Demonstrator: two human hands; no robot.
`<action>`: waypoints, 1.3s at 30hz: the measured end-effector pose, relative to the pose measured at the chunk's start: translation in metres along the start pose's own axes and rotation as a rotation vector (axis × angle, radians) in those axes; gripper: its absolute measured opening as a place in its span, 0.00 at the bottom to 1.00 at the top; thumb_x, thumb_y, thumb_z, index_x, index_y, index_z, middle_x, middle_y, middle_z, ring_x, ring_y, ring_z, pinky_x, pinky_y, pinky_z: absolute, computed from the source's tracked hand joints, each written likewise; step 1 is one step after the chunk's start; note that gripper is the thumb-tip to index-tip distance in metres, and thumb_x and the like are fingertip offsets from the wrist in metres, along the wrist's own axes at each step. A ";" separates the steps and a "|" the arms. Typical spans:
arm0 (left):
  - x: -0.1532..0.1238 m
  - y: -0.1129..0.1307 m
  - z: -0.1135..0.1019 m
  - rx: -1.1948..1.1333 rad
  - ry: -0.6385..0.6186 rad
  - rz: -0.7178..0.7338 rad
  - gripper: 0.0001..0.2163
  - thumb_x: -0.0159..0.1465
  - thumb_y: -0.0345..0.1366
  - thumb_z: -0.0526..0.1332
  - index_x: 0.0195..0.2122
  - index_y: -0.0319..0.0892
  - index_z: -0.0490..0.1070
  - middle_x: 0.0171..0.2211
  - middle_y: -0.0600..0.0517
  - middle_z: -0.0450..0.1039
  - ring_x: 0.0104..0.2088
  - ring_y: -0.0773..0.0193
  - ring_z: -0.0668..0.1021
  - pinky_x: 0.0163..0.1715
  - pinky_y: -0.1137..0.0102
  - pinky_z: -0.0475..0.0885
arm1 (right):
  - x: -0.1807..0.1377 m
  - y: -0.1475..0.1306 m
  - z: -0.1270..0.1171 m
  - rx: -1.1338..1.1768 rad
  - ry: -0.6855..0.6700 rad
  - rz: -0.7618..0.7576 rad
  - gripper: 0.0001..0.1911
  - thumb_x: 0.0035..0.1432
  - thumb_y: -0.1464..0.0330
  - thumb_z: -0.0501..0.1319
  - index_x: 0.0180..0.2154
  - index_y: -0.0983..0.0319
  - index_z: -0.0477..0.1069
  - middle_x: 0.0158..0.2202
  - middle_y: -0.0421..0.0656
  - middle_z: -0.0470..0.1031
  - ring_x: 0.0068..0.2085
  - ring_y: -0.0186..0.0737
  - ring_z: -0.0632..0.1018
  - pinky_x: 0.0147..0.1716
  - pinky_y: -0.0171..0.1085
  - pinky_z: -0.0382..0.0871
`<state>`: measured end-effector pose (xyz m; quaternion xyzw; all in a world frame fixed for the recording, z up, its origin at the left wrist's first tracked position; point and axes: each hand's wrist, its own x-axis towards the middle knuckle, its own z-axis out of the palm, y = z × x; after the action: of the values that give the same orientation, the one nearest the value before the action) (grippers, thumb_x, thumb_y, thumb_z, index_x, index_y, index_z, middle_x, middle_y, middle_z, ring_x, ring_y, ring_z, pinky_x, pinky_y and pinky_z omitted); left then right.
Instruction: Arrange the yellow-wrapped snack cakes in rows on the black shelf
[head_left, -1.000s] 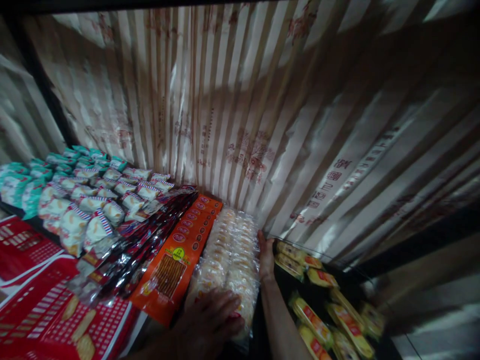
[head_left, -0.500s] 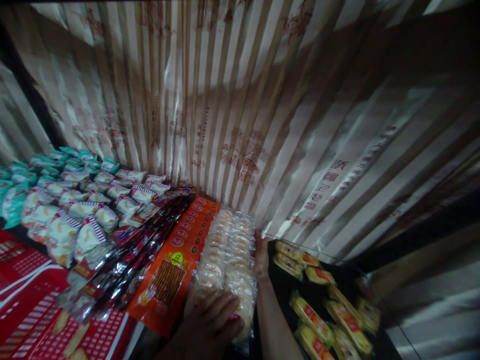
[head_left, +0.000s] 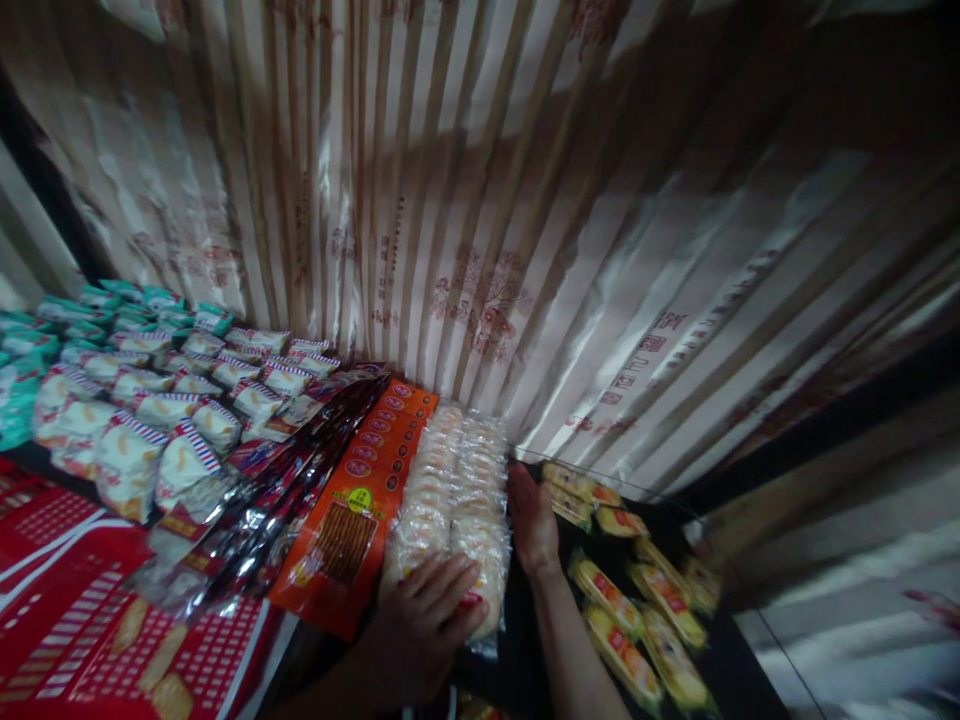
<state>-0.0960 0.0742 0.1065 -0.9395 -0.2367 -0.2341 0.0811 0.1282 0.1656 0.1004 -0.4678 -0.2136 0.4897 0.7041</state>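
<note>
Two rows of clear-wrapped round white crackers (head_left: 469, 480) lie side by side on a black shelf. My left hand (head_left: 427, 625) rests on their near end, fingers laid out and slightly apart. Along the right side of the rows, my right hand (head_left: 534, 520) stands on edge with its fingers stretched forward, holding nothing. A narrow dark strip shows between its palm and the wrappers. An orange snack packet (head_left: 352, 520), printed with brown sticks, lies close against the crackers' left side. The underside of the cracker rows is hidden.
Dark shiny packets (head_left: 292, 490) overlap to the left, followed by white striped snack bags (head_left: 180, 415) and green bags (head_left: 135, 310). A red bag (head_left: 82, 600) lies front left. Yellow wrapped cakes (head_left: 637, 600) are at right. Printed pleated sheeting (head_left: 480, 200) stands behind.
My right hand has drawn slightly away from the crackers' right side, opening a small gap. My left hand stays on their near end. The camera view has shifted a little.
</note>
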 end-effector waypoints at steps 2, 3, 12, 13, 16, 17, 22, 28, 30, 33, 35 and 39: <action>-0.001 0.000 0.001 0.012 0.034 0.010 0.20 0.64 0.36 0.51 0.57 0.42 0.58 0.63 0.45 0.52 0.62 0.55 0.56 0.59 0.59 0.54 | -0.026 0.001 -0.009 0.010 0.005 -0.024 0.26 0.53 0.46 0.53 0.44 0.56 0.72 0.55 0.41 0.69 0.60 0.40 0.63 0.61 0.43 0.48; -0.002 0.001 0.002 0.018 0.050 0.016 0.20 0.64 0.35 0.51 0.58 0.42 0.58 0.63 0.45 0.51 0.62 0.55 0.55 0.59 0.59 0.54 | -0.039 0.002 -0.013 0.008 0.006 -0.037 0.26 0.53 0.46 0.53 0.44 0.56 0.72 0.55 0.41 0.68 0.60 0.40 0.62 0.61 0.43 0.48; -0.007 0.005 0.007 0.057 0.104 0.036 0.18 0.64 0.32 0.51 0.56 0.40 0.61 0.60 0.46 0.59 0.62 0.56 0.57 0.60 0.59 0.52 | -0.113 0.025 -0.005 0.031 0.040 0.021 0.32 0.48 0.43 0.55 0.49 0.55 0.69 0.59 0.41 0.63 0.60 0.43 0.62 0.61 0.45 0.49; -0.007 0.005 0.007 0.062 0.105 0.034 0.18 0.64 0.34 0.51 0.55 0.40 0.61 0.59 0.47 0.60 0.61 0.57 0.58 0.60 0.60 0.51 | -0.115 0.027 -0.001 0.036 0.016 0.029 0.34 0.49 0.43 0.54 0.52 0.54 0.66 0.58 0.40 0.64 0.60 0.42 0.62 0.61 0.45 0.50; -0.007 0.006 0.008 0.094 0.143 0.030 0.16 0.64 0.36 0.51 0.52 0.40 0.64 0.57 0.49 0.63 0.60 0.58 0.61 0.60 0.61 0.48 | -0.120 0.034 0.010 -0.001 0.009 0.014 0.36 0.51 0.44 0.52 0.57 0.54 0.59 0.58 0.39 0.65 0.59 0.41 0.64 0.59 0.43 0.53; -0.008 0.007 0.009 0.105 0.162 0.030 0.16 0.65 0.37 0.51 0.52 0.40 0.65 0.57 0.49 0.64 0.59 0.59 0.62 0.61 0.61 0.47 | -0.121 0.036 0.012 -0.028 0.034 0.001 0.36 0.52 0.44 0.52 0.58 0.54 0.58 0.57 0.39 0.65 0.59 0.41 0.64 0.59 0.42 0.54; -0.008 0.007 0.012 0.127 0.196 0.011 0.15 0.65 0.37 0.52 0.51 0.41 0.66 0.55 0.51 0.66 0.57 0.59 0.65 0.60 0.60 0.47 | -0.122 0.043 0.015 -0.161 0.129 -0.080 0.39 0.51 0.44 0.51 0.58 0.59 0.58 0.58 0.42 0.64 0.59 0.43 0.63 0.58 0.42 0.55; -0.008 0.008 0.013 0.158 0.250 0.014 0.14 0.64 0.37 0.52 0.50 0.42 0.67 0.55 0.52 0.67 0.57 0.60 0.64 0.61 0.60 0.45 | -0.120 0.045 0.009 -0.199 0.139 -0.139 0.38 0.51 0.44 0.52 0.56 0.60 0.62 0.57 0.42 0.65 0.58 0.44 0.65 0.57 0.40 0.57; -0.011 0.011 0.008 0.176 0.283 -0.016 0.16 0.64 0.35 0.53 0.53 0.42 0.64 0.56 0.52 0.65 0.59 0.60 0.62 0.61 0.61 0.45 | -0.120 0.044 0.009 -0.196 0.136 -0.131 0.38 0.50 0.44 0.53 0.56 0.60 0.62 0.57 0.43 0.66 0.57 0.44 0.66 0.57 0.40 0.58; -0.020 0.017 -0.001 0.161 0.291 -0.198 0.22 0.63 0.36 0.53 0.59 0.41 0.56 0.61 0.48 0.57 0.62 0.56 0.56 0.60 0.60 0.49 | -0.119 0.045 0.010 -0.162 0.139 -0.111 0.39 0.49 0.45 0.55 0.56 0.62 0.61 0.56 0.44 0.66 0.57 0.45 0.67 0.55 0.41 0.60; -0.026 0.021 -0.005 0.130 0.309 -0.430 0.26 0.62 0.36 0.54 0.61 0.39 0.52 0.63 0.44 0.51 0.63 0.51 0.52 0.59 0.57 0.53 | -0.119 0.047 0.011 -0.147 0.156 -0.102 0.40 0.48 0.45 0.56 0.57 0.62 0.60 0.57 0.45 0.66 0.56 0.45 0.67 0.54 0.41 0.62; -0.036 0.025 0.002 0.052 0.332 -0.754 0.30 0.63 0.38 0.53 0.63 0.34 0.44 0.64 0.39 0.46 0.64 0.48 0.50 0.57 0.53 0.58 | -0.118 0.049 0.011 -0.177 0.180 -0.114 0.39 0.48 0.46 0.57 0.56 0.62 0.62 0.56 0.45 0.67 0.54 0.45 0.70 0.51 0.41 0.65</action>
<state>-0.1110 0.0378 0.0861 -0.7340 -0.5538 -0.3898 0.0505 0.0453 0.0694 0.0816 -0.5571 -0.2183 0.3843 0.7031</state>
